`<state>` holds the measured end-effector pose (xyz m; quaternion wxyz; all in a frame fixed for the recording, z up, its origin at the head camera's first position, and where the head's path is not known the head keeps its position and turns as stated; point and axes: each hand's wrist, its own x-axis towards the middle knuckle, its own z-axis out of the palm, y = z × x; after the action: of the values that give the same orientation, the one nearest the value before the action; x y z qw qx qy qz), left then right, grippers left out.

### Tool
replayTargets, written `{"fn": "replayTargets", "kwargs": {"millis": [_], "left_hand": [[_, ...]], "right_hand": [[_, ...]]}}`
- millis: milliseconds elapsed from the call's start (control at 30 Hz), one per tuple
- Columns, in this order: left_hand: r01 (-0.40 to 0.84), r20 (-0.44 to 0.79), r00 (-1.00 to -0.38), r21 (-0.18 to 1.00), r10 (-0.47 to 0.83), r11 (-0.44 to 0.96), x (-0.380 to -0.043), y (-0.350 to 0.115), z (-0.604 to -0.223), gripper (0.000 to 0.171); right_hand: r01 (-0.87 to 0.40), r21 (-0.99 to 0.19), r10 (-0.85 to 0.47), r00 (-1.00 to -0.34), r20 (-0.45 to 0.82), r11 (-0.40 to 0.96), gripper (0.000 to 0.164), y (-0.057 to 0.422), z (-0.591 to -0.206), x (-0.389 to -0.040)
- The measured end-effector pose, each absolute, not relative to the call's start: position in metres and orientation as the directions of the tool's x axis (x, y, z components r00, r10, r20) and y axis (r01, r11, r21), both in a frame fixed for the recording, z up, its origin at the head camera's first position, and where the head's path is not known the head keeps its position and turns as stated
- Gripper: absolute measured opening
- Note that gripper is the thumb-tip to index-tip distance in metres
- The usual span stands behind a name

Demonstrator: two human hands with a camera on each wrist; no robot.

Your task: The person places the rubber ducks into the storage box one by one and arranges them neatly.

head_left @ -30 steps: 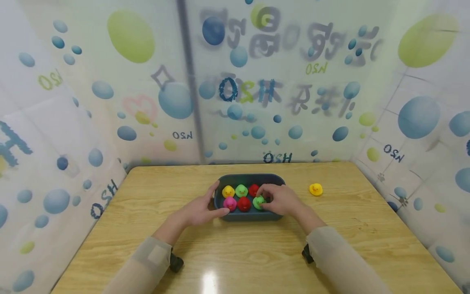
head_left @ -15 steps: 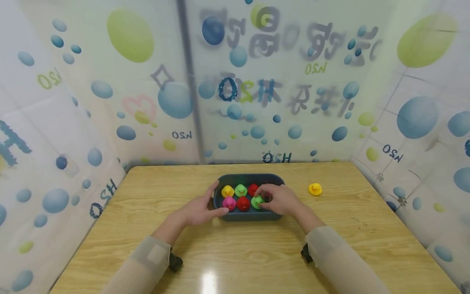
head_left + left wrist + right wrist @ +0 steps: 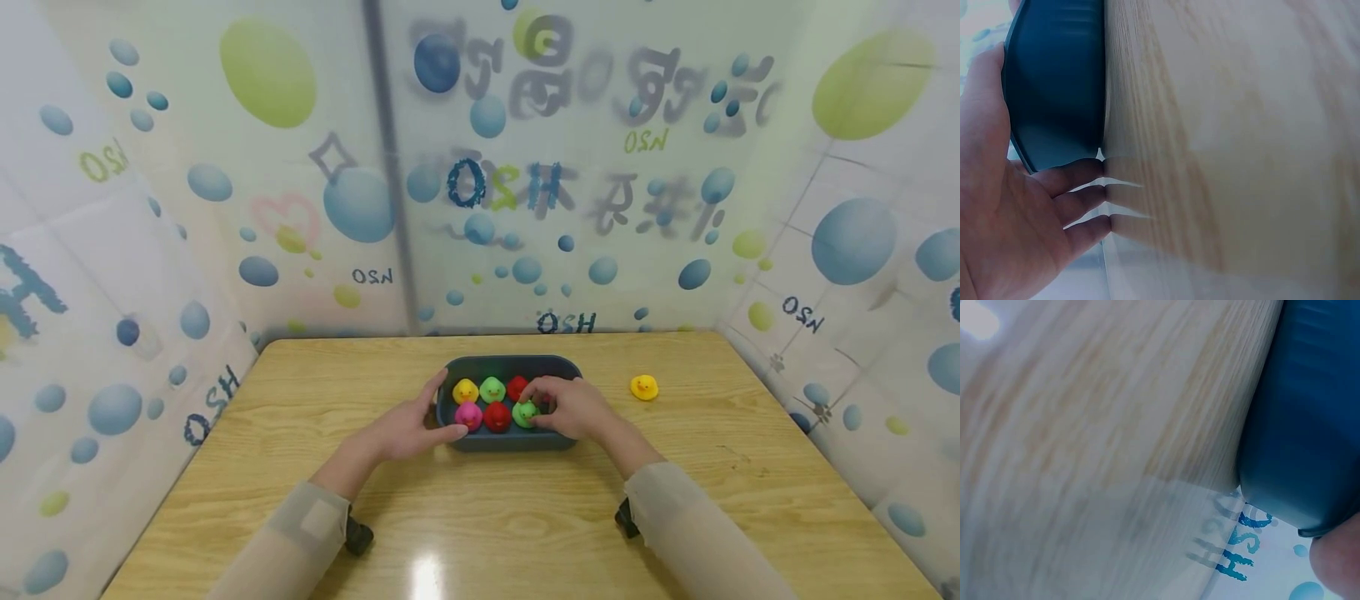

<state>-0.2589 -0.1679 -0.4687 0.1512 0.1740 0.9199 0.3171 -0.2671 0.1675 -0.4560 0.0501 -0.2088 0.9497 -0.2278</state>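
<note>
A dark blue plastic bin [image 3: 510, 444] on the table holds several small rubber ducks in two rows. My right hand [image 3: 573, 410] reaches in at the right end and pinches a green rubber duck [image 3: 524, 414] in the front row between thumb and fingers. Left of it in that row are a red duck [image 3: 497, 417] and a pink duck [image 3: 468, 416]. Behind them sit a yellow duck [image 3: 465, 392], another green duck [image 3: 492, 389] and another red duck [image 3: 516, 387]. My left hand [image 3: 1013, 212] holds the bin's left end, thumb along the rim, lower fingertips at the tabletop.
A lone yellow duck [image 3: 643, 387] stands on the wooden table [image 3: 510, 525] to the right of the bin. Printed sheets with blue and green dots surround the table at the back and both sides. My right hand hides the bin's right end.
</note>
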Motion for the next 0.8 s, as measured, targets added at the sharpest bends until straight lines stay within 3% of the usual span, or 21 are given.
{"fn": "replayTargets", "kwargs": {"millis": [800], "left_hand": [[0.228, -0.169, -0.892, 0.633, 0.42, 0.74, -0.2586, -0.1687, -0.4684, 0.114]], "right_hand": [[-0.383, -0.51, -0.405, -0.911, 0.072, 0.77, 0.033, 0.173, -0.4603, -0.2654]]}}
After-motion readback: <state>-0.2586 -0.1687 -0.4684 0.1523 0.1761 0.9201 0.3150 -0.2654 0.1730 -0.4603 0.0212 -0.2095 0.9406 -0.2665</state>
